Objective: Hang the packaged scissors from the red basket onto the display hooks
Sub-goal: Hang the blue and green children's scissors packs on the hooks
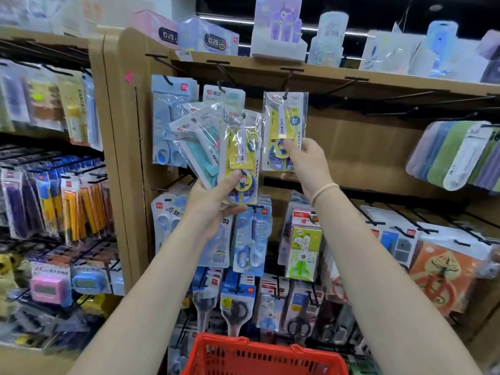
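While the right hand [303,158] pinches the lower end of a yellow scissors pack [284,131] whose hole sits on a black display hook [287,79] under the shelf's top edge, hanging looks nearly done; letting go comes next. The pack hangs upright, handles down. The left hand [213,196] grips a fan of further packs [216,147] above the red basket [259,355].

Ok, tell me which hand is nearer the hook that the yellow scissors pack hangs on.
Right. The right hand pinches the bottom of the pack hanging on that hook, directly below it. The left hand is lower and further left, holding a fan of packs.
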Available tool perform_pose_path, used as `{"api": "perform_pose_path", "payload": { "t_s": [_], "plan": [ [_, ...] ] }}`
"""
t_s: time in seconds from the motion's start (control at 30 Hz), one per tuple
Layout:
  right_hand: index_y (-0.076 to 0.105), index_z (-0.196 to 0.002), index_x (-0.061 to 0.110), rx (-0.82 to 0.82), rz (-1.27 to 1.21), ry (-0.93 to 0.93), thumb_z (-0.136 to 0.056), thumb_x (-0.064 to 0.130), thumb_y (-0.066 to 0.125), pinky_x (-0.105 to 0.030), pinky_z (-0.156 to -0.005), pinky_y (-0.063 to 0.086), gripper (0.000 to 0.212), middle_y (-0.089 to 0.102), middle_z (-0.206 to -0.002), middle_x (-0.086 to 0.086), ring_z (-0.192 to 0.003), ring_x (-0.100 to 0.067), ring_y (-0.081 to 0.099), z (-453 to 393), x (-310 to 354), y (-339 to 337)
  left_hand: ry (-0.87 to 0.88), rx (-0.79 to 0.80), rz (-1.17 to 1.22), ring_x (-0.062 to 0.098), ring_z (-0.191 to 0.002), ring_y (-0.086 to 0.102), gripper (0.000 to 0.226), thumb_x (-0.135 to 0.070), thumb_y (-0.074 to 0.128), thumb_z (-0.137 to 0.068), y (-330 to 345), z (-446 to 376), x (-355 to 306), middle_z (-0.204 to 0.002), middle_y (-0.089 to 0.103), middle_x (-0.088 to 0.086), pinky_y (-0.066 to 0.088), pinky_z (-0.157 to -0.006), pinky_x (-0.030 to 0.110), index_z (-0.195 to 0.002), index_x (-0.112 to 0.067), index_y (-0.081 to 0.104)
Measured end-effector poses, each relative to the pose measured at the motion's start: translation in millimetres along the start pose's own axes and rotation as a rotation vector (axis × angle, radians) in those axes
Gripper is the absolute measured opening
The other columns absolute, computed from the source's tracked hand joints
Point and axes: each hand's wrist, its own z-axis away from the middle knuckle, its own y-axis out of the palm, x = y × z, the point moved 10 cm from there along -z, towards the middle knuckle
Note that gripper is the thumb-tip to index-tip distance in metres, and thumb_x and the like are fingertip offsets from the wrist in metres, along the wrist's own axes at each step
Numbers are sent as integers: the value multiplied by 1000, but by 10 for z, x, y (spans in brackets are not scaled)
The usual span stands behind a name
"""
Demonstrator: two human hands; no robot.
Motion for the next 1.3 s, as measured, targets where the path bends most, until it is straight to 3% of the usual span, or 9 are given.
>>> {"api": "perform_pose_path", "payload": {
  "t_s": [0.1, 0.2, 0.37, 0.53, 0.7, 0.83, 1.03, 1.13, 1.3],
  "plan": [
    [34, -147, 4, 25, -57, 109, -95, 39, 68, -33, -61, 62, 70, 49, -133, -11, -63, -16, 68, 66, -167, 2, 6, -6, 20, 5, -77, 72, 44, -24, 80, -77, 27, -6, -2, -87, 76, -10, 58, -51, 26, -117, -16, 65],
    [24, -151, 3, 123, -48, 236, -93, 45, 68, -28, -50, 57, 84, 57, -126, -24, -63, -23, 73, 224, -395, 88, 20, -56, 0, 13, -74, 69, 64, -33, 89, -61, 28, -19, 3, -93, 76, -1, 52, -48, 24, -119, -14, 67],
    [48, -125, 5, 221, 83, 166, -93, 62, 56, -26, -46, 48, 65, 65, -105, -12, -58, -18, 68, 435, -355, 159, 20, -88, -65, 14, -60, 67, 35, -27, 86, -79, 47, -67, 61, -81, 77, 0, 48, -48, 23, -109, -18, 70],
    [52, -83, 9, 295, 109, -45, -87, 41, 77, -28, -47, 42, 40, 52, -76, -8, -65, -21, 61, 615, -196, 265, -19, -35, -128, 15, -64, 70, 31, -30, 80, -85, 175, -50, 78, -79, 76, -3, 51, -48, 23, -110, -14, 69],
    [45, -107, -4, 252, -60, -4, -94, 33, 70, -35, -47, 52, 46, 47, -92, -14, -57, -24, 66, 610, -250, 202, 20, 6, -117, 16, -74, 72, 29, -32, 67, -98, 240, -54, 20, -94, 78, -1, 53, -49, 24, -121, -16, 66],
    [45, -106, 7, 164, -225, -25, -101, 22, 61, -26, -40, 48, 23, 61, -109, -18, -57, -27, 68, 579, -152, 99, 104, -53, -56, 8, -75, 73, 21, -22, 67, -99, 181, -30, -81, -100, 75, -4, 53, -48, 23, -119, -21, 62],
    [45, -94, 21, 58, -203, -112, -103, 20, 57, -24, -37, 39, 15, 63, -92, 0, -56, -25, 67, 448, 40, -26, 150, -159, -80, 12, -80, 73, 18, -22, 77, -90, -24, 4, -132, -99, 77, -1, 54, -53, 25, -105, -26, 68],
    [47, -96, 17, 52, -182, -100, -103, 20, 57, -24, -37, 37, 13, 67, -92, 1, -52, -21, 65, 390, 63, -4, 165, -158, -78, 19, -89, 73, 21, -21, 79, -89, -53, 9, -152, -109, 77, 5, 53, -63, 26, -107, -25, 69],
    [49, -102, 14, 36, -160, -79, -103, 22, 58, -26, -39, 34, 12, 70, -100, -4, -53, -21, 67, 342, 60, 19, 142, -149, -94, 21, -86, 74, 19, -22, 79, -88, -59, 25, -149, -102, 78, 2, 53, -51, 28, -104, -26, 69]
  ]
}}
